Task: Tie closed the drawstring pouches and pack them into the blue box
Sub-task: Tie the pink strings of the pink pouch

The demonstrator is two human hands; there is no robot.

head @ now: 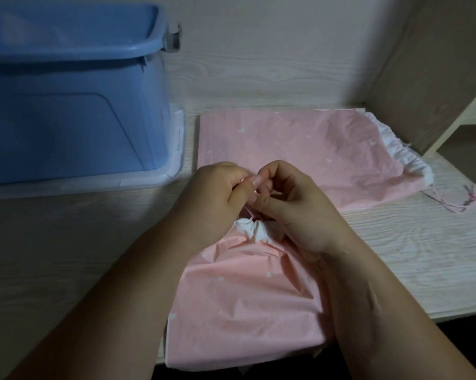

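Pink pouches with small white marks and white tops, a blue box, pale wood-grain table.

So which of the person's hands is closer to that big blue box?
The left. The left hand works the pouch cord just beside the blue box; the right hand sits on its far side, further from the box.
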